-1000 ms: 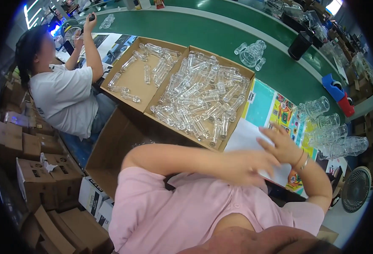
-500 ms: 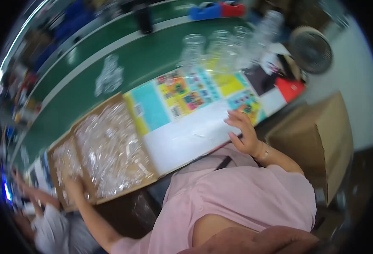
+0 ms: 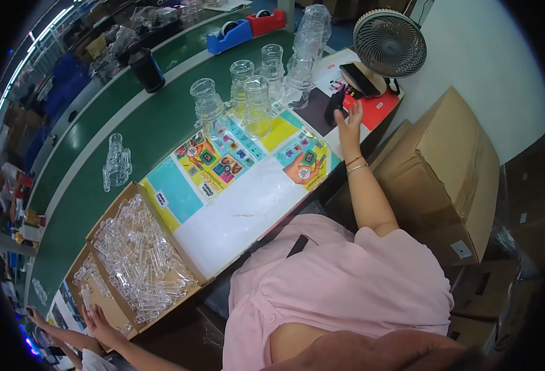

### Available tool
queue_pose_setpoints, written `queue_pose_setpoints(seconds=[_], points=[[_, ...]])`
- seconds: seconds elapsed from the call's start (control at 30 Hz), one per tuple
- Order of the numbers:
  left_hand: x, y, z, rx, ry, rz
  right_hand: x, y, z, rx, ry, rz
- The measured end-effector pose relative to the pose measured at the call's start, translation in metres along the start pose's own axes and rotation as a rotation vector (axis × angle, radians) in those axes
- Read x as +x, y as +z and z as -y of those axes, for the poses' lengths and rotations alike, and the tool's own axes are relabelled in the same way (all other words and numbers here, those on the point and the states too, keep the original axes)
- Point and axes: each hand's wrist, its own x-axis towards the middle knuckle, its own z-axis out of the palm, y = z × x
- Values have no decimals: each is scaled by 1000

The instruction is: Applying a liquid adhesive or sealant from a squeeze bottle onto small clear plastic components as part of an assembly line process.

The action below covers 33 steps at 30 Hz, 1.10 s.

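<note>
Right hand (image 3: 348, 123) touches black object (image 3: 333, 109) (fingers spread).

Left hand: your pink shirt (image 3: 346, 290) hides it.
Co-worker's hands (image 3: 96, 321): cut off at the lower-left rim.
Far belt clutter (image 3: 155, 15): too blurred for you to name.

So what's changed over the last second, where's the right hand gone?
The right hand has moved off the white sheet's edge, out to the black object beside the red item, fingers open, gripping nothing. The left hand is out of view. The clear jars and the cardboard tray of clear tubes sit as before.
</note>
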Motion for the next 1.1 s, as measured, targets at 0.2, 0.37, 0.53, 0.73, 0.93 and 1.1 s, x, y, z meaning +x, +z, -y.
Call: queue_pose_setpoints(seconds=[0.2, 0.37, 0.53, 0.73, 0.93, 1.1], points=[[-93, 64, -42, -353, -203, 342, 24, 21, -5, -389, 247, 193], [-152, 121, -46, -219, -124, 349, -15, 30, 5, 436, 285, 187], [-173, 167, -22, -281, -49, 331, -97, 24, 60, 380, 357, 591], [-183, 169, -14, 272, 483, 223, -158, 68, 138, 641, 447, 1079], [-185, 168, -30, 233, 442, 285, -177, 97, 164, 750, 547, 1377], [-186, 164, -18, -195, -41, 365, -186, 101, 179, 704, 641, 1353]])
